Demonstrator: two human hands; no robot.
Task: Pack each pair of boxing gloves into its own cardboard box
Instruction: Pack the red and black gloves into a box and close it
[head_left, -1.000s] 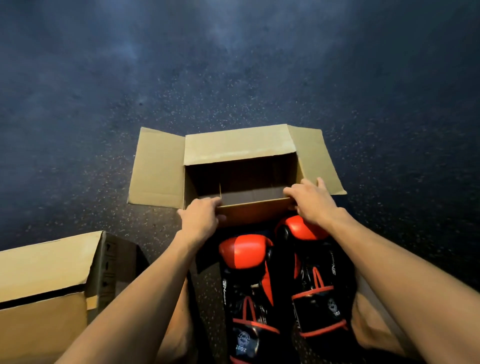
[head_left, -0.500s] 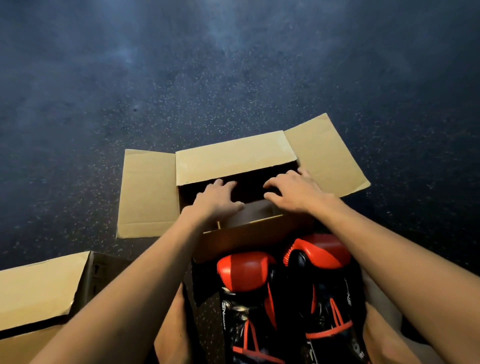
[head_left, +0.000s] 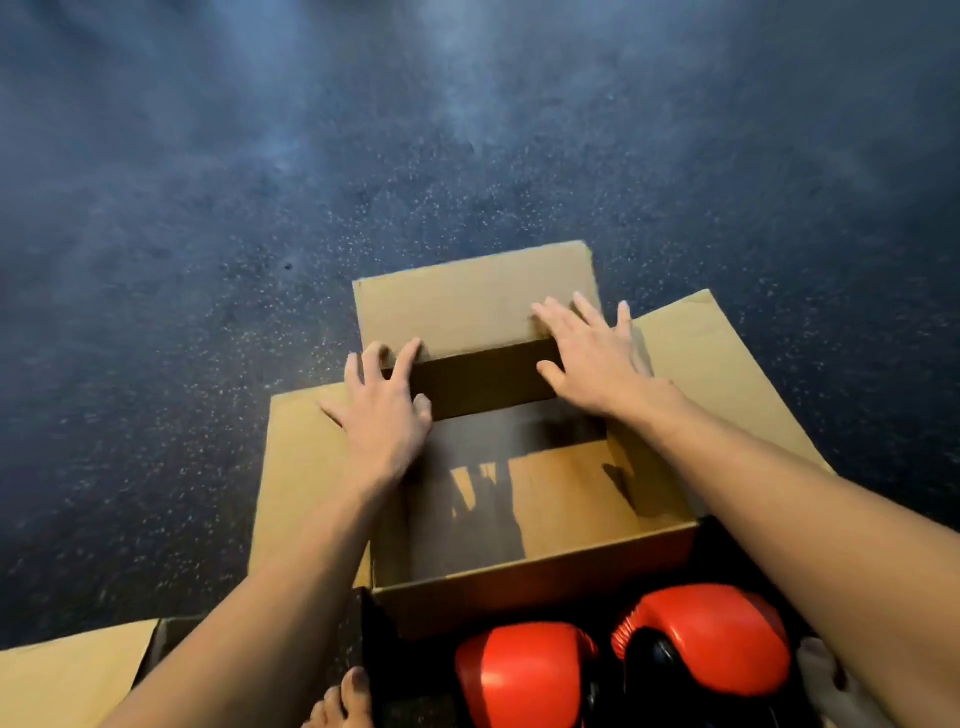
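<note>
One head-worn view — steeply downward, close above the box (head_left: 524, 597)

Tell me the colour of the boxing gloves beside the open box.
Red padding with black; the boxing gloves show best in the head view.

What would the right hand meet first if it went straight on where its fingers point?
The far flap of the box: the right hand seems to rest its fingertips on it. Beyond lies dark floor.

The left forearm (head_left: 291, 571) and right forearm (head_left: 779, 493) stretch forward, bare. The left hand (head_left: 384, 415) lies palm down, fingers spread and slightly arched, thumb angled inward. The right hand (head_left: 592, 358) reaches farther, palm down, fingers straight and fanned. Bare toes (head_left: 340, 701) show near the left elbow.
</note>
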